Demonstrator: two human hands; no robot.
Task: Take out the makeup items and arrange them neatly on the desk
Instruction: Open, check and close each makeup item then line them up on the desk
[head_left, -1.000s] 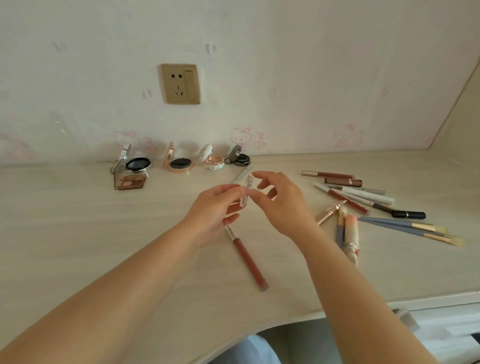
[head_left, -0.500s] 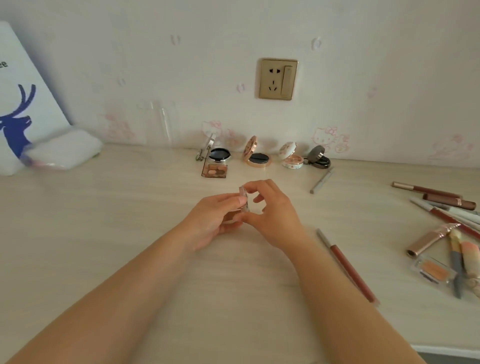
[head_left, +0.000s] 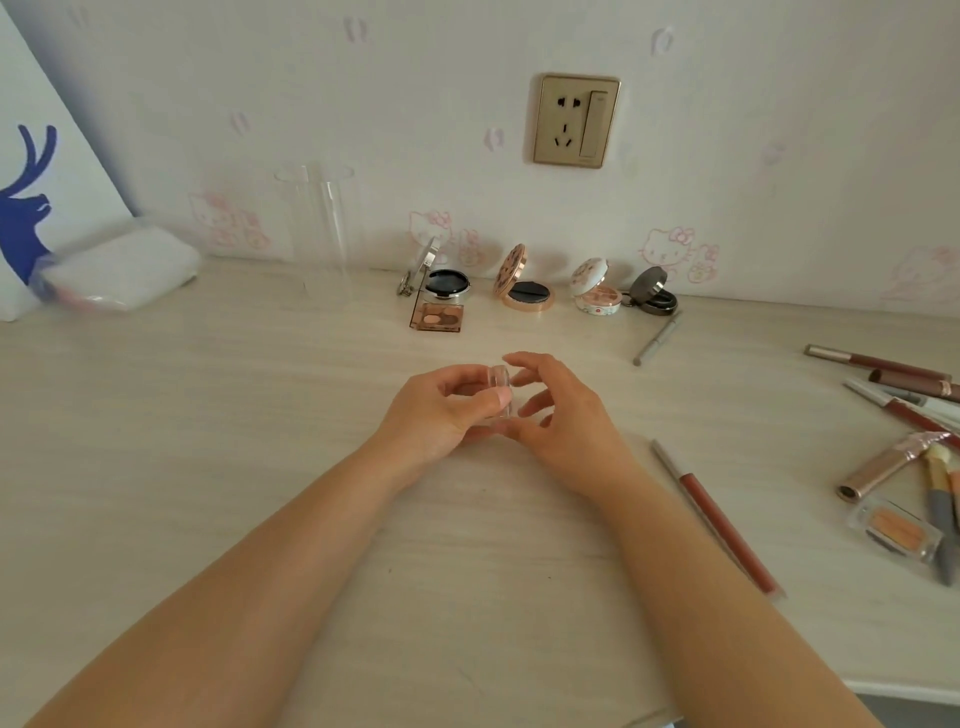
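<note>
- The pale wood-grain desk (head_left: 208, 493) fills the lower view, backed by a cream wall carrying a gold socket plate (head_left: 575, 120) at 12 o'clock.
- A white panel with a blue deer print (head_left: 26, 208) leans at 9 o'clock, with a soft white pouch (head_left: 122, 270) just beside it.
- A tall clear plastic tube (head_left: 317, 234) stands upright at 11 o'clock.
- Four opened compacts stand in a row along the wall at 12 o'clock: a black-pan compact behind a brown eyeshadow palette (head_left: 436, 318), a rose-gold round compact (head_left: 524, 283), a white patterned compact (head_left: 597, 293) and a dark grey compact (head_left: 654, 296).
- A heap of pencils, tubes and brushes (head_left: 909, 415) lies at 3 o'clock, and a long red-brown lip pencil (head_left: 717, 519) lies apart at 4 o'clock.
- The left hand (head_left: 441, 410) pinches a small clear plastic case (head_left: 500, 392) at centre, thumb pressed on its front.
- The right hand (head_left: 566, 415) has its fingers loosely spread, the fingertips at the case; whether they grip it I cannot tell.
</note>
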